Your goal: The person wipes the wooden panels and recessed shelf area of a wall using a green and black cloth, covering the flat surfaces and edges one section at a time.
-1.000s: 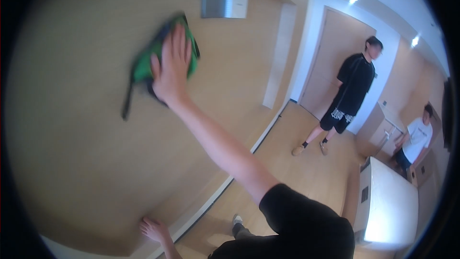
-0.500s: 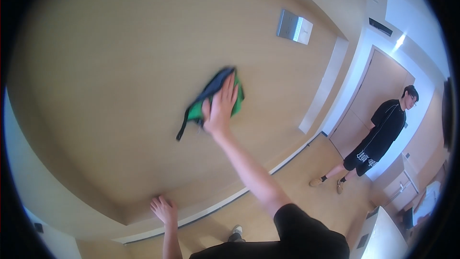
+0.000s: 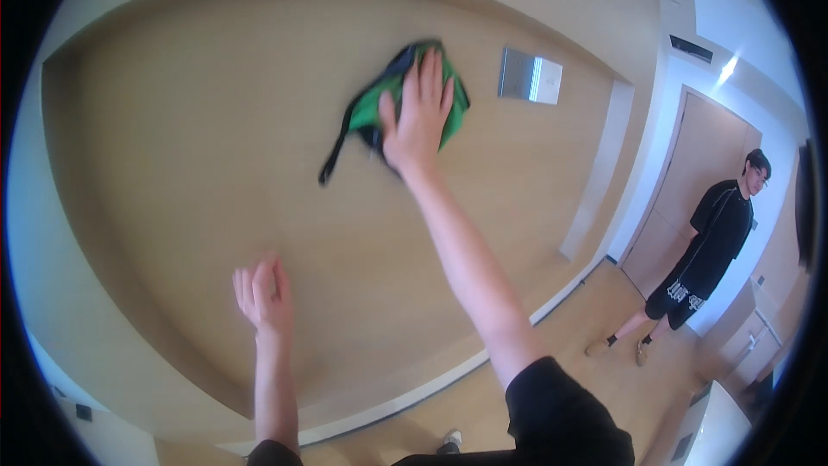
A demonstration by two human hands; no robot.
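A green and dark blue cloth (image 3: 366,114) with a trailing black strip lies against the beige recessed wall panel (image 3: 207,121). My right hand (image 3: 418,121) holds it pressed to the panel, palm down, with the fingers stretched out over it. Part of the cloth is hidden under the palm. Lower and to the left, my left hand (image 3: 264,295) is in front of the panel with its fingers loosely bent and slightly apart. Nothing shows in it; whether it touches the panel I cannot tell.
A shiny wall plate (image 3: 530,76) sits right of the cloth. The panel's raised frame (image 3: 86,233) curves around it. At the right, a person (image 3: 720,224) in black stands by a door (image 3: 681,181). A white cabinet-like object (image 3: 716,423) stands at the lower right.
My right hand has moved up and slightly right with the cloth. My left hand has come up from the panel's lower edge, its fingers now more bent. The view has shifted.
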